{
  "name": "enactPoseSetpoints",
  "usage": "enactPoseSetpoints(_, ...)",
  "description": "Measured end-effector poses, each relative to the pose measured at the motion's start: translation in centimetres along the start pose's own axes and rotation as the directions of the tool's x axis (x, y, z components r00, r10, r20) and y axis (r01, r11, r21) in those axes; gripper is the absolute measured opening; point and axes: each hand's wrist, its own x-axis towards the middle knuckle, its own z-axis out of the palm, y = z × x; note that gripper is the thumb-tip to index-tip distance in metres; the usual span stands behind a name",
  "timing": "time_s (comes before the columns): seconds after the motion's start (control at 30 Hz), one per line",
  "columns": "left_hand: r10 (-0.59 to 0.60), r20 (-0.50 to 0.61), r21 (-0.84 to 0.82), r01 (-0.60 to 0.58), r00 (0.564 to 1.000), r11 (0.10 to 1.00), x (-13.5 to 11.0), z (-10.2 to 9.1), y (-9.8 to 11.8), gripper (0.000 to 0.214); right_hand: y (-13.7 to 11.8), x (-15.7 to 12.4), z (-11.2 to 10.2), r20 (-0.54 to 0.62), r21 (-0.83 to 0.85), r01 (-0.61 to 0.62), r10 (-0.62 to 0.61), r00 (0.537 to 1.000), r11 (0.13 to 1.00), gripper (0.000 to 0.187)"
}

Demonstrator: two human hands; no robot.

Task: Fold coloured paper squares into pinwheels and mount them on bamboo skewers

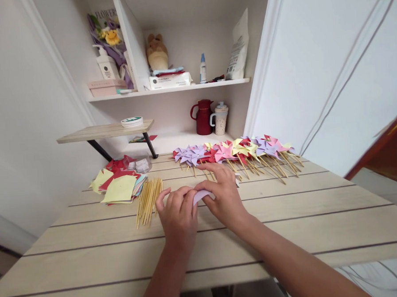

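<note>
"Here, what is held by the two hands?"

"A piece of light purple paper [201, 196] is pinched at its left side by the left hand [178, 211], its fingers curled, and at its right side by the right hand [225, 191], one finger lifted away. The paper is bent into a shallow curve above the middle of a wooden table [272, 233]; whether the tabletop is touched by it cannot be told."

"And what is seen closest by?"

"A bundle of thin sticks [148, 202] is laid just beside the left hand. Farther left, sheets of coloured paper [120, 189] are heaped loosely, topped by a yellow one, with a clear box [142, 164] set near the back of the heap."

"Past the right hand?"

"Paper pinwheels [225, 152] in purple, red, pink and yellow are ranged along the back of the table, their stems pointed toward the near edge."

"And behind?"

"A small raised stand [106, 130] is placed at the left. In the cupboard, a red jug [203, 117] and a lidded cup [220, 119] are stood side by side; above them, a stuffed toy [156, 52] and a blue-topped bottle [203, 70] are shelved."
</note>
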Motion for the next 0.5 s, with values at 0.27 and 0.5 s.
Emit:
enactPoseSetpoints(0.27, -0.747, 0.140, -0.542, 0.682, 0.650, 0.491, -0.2, 0.5, -1.6, 0.061, 0.9, 0.9, -0.3, 0.363, 0.611, -0.662, 0.590, 0.721, 0.434, 0.020)
enactPoseSetpoints(0.5, -0.591, 0.591, -0.615, 0.781, 0.549, 0.111, 0.3, 0.7, -1.8, 0.039, 1.4, 1.0, -0.2, 0.461, 0.674, -0.712, 0.642, 0.613, 0.196, 0.029)
